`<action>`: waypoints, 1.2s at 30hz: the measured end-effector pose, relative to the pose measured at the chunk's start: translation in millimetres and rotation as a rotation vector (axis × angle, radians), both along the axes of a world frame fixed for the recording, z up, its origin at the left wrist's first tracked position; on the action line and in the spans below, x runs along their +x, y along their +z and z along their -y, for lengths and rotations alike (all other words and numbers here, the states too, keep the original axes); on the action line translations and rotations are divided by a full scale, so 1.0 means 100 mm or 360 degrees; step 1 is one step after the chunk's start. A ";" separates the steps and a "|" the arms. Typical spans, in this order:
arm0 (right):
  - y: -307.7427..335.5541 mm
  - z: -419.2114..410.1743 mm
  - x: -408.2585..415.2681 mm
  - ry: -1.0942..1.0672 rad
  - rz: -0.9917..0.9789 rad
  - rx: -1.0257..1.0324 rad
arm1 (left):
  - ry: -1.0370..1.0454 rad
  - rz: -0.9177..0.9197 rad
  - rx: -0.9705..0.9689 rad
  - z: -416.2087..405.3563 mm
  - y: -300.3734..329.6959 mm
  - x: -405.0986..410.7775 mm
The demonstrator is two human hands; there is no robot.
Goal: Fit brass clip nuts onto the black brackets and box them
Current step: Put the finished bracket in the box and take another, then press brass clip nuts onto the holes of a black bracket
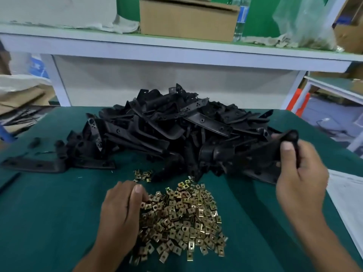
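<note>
A big heap of black brackets [172,126] fills the middle of the green table [49,203]. In front of it lies a pile of brass clip nuts [182,218]. My left hand [121,211] rests on the left edge of the nut pile, fingers curled down into the nuts; whether it pinches one is hidden. My right hand [300,179] grips one black bracket [255,158] by its rounded right end, thumb on top, lifted at the heap's right side.
A small cluster of clip nuts [143,174] lies apart behind the main pile. A flat bracket [29,163] lies at the far left. A cardboard box [188,18] stands on the white shelf [176,50] behind. A white sheet [347,195] lies at the right edge.
</note>
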State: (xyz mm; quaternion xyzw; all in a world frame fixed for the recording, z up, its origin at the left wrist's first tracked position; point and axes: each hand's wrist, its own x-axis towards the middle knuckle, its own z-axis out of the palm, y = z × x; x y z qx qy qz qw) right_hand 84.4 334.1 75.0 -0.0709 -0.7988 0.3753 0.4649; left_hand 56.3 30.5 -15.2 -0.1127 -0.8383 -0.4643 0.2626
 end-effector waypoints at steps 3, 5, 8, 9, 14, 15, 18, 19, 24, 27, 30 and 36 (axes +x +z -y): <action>0.12 0.32 0.03 0.0434 0.0017 -0.0582 | -0.0012 -0.0079 0.0065 -0.02 0.05 0.04; 0.13 0.56 0.04 0.0768 0.0304 -0.0961 | -0.0044 -0.0195 0.0098 -0.03 0.08 0.08; 0.09 0.89 0.10 0.1135 0.0734 -0.1302 | -0.0135 -0.0411 0.0078 -0.09 0.15 0.17; 0.09 0.99 0.12 0.1240 0.0812 -0.1382 | -0.0160 -0.0482 0.0021 -0.11 0.19 0.19; 0.20 1.20 0.19 0.1931 0.1041 -0.1245 | -0.0263 -0.0519 0.0011 -0.11 0.26 0.22; 0.23 1.16 0.18 0.1976 0.1043 -0.1044 | -0.0221 -0.0484 0.0130 -0.11 0.27 0.23; 0.26 0.96 0.10 0.1929 0.0957 -0.0739 | 0.0001 -0.0261 0.0370 -0.14 0.32 0.29; 0.22 0.90 0.06 0.1859 0.0955 -0.0718 | 0.0073 -0.0154 0.0383 -0.14 0.32 0.30; -0.33 0.65 -0.09 0.1206 0.1264 0.0502 | 0.0007 0.0286 0.0887 -0.12 0.44 0.27; -0.61 0.70 -0.08 0.1280 0.1352 0.0823 | -0.0307 0.0668 0.1550 -0.10 0.49 0.25; -0.74 0.81 -0.08 0.1232 0.1188 0.0891 | -0.0520 0.0839 0.1677 -0.15 0.47 0.30; -0.78 0.85 -0.09 0.1269 0.1098 0.0976 | -0.0733 0.0882 0.1658 -0.21 0.30 0.28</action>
